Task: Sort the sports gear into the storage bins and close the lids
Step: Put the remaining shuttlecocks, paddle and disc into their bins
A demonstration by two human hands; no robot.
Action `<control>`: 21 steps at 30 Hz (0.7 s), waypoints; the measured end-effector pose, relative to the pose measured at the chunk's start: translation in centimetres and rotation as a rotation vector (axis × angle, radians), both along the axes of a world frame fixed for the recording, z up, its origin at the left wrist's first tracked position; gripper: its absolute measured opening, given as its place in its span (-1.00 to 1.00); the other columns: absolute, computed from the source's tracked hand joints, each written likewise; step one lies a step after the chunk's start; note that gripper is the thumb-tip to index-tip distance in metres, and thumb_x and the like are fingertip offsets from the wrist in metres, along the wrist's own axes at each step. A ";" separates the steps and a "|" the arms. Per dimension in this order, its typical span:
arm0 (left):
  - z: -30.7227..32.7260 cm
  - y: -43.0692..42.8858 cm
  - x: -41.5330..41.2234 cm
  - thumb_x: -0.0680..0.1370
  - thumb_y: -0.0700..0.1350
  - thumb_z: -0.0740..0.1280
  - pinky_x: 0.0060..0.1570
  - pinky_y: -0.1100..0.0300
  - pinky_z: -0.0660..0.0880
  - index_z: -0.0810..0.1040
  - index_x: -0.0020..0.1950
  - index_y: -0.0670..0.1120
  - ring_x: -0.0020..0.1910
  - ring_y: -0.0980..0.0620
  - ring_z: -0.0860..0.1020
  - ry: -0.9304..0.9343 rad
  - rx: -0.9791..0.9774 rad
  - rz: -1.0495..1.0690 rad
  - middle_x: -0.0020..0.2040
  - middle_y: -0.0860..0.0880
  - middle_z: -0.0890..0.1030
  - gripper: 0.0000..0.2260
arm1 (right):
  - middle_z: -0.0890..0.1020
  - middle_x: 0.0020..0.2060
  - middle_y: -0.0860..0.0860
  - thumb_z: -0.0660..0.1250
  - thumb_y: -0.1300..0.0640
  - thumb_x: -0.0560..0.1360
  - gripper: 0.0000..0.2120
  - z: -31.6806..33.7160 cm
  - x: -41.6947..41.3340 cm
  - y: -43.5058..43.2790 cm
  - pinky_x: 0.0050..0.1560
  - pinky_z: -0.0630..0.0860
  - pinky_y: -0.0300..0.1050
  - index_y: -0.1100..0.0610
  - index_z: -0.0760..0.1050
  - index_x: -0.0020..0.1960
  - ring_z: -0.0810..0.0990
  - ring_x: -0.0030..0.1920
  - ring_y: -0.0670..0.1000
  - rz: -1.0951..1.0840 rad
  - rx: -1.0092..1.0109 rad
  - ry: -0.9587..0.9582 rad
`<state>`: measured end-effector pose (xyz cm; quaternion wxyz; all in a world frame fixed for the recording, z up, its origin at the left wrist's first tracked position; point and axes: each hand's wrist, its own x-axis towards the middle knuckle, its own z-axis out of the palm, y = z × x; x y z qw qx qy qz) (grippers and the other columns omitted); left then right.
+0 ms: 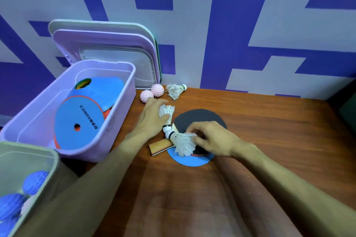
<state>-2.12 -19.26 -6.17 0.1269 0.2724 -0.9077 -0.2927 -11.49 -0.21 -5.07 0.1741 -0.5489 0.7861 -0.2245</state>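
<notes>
Shuttlecock one (167, 111) is lying feathers-away inside the left hand's (152, 119) curled fingers, shuttlecock two (184, 141) is being pinched by its skirt in the right hand (210, 138), corks meeting over the paddle (200, 119) (open lilac bin (123, 102) sitting leftward, nearer the left hand).

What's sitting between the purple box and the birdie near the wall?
Two pink spiky balls lie on the table between the purple box and that birdie, seen in the head view.

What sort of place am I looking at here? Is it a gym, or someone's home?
Probably a staged indoor work corner, not a gym floor: a wooden table against a blue-and-white patterned wall, an open lilac bin of flat discs, and loose shuttlecocks.
</notes>
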 end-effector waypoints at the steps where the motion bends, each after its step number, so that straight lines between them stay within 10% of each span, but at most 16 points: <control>1: 0.2 0.0 0.1 0.51 -0.15 0.39 0.11 0.27 0.31 0.49 0.25 -0.01 0.20 0.00 0.45 0.003 -0.028 0.022 0.20 -0.03 0.45 -0.68 | 0.65 -0.12 -0.09 0.26 0.19 0.51 -0.86 0.2 0.0 0.3 -0.10 0.42 -0.26 0.07 0.56 0.01 0.55 -0.13 -0.11 -0.033 -0.017 -0.011; 11: 7.0 6.8 2.3 0.51 -0.13 0.37 -0.08 0.26 0.28 0.49 0.16 -0.09 0.00 0.02 0.44 0.057 -0.126 -0.082 0.06 -0.02 0.49 -0.76 | 0.53 -0.44 -0.19 0.31 0.16 0.48 -0.86 7.2 0.3 9.3 -0.33 0.33 -0.46 -0.02 0.51 -0.23 0.48 -0.38 -0.25 -0.373 -0.101 0.053; 21: 16.1 22.7 0.4 0.52 -0.11 0.38 -0.18 0.44 0.37 0.53 -0.07 -0.03 -0.17 0.22 0.50 0.476 -0.139 -0.398 -0.14 0.06 0.48 -0.95 | 0.63 -0.27 -0.03 0.34 0.20 0.48 -0.91 17.3 1.2 24.7 -0.19 0.41 -0.33 0.14 0.61 -0.06 0.58 -0.25 -0.04 -0.631 -0.398 0.400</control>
